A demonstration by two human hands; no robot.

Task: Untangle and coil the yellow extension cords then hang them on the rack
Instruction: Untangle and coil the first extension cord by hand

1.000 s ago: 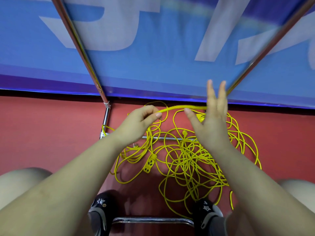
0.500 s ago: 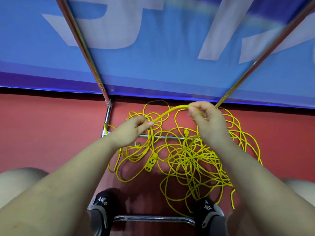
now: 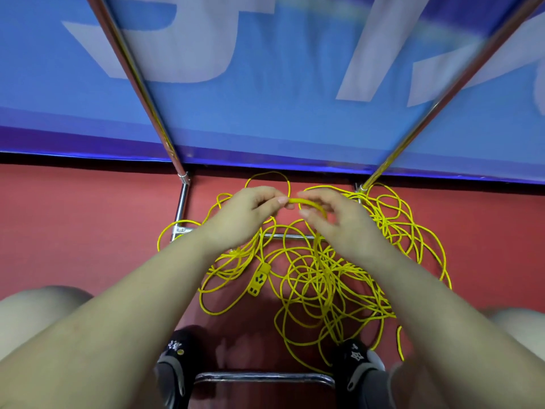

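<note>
A big tangle of yellow extension cords (image 3: 321, 278) lies on the red floor between the legs of a chrome rack. A yellow socket block (image 3: 259, 278) sits in the tangle left of centre. My left hand (image 3: 247, 215) pinches a raised strand of cord between thumb and fingers. My right hand (image 3: 339, 222) is close beside it, its curled fingers holding the same strand, which loops over them. The two hands nearly touch above the pile. The rack's slanted poles (image 3: 138, 84) rise to the upper left and upper right.
A blue banner (image 3: 280, 84) with white letters hangs behind the rack. A low chrome crossbar (image 3: 292, 236) runs under the cords and another bar (image 3: 265, 377) lies near my black shoes (image 3: 177, 358). My knees show at the lower left and right.
My hands came together and sank toward the pile. The right hand went from open with straight fingers to curled around the strand, and the gap of cord between the hands shrank.
</note>
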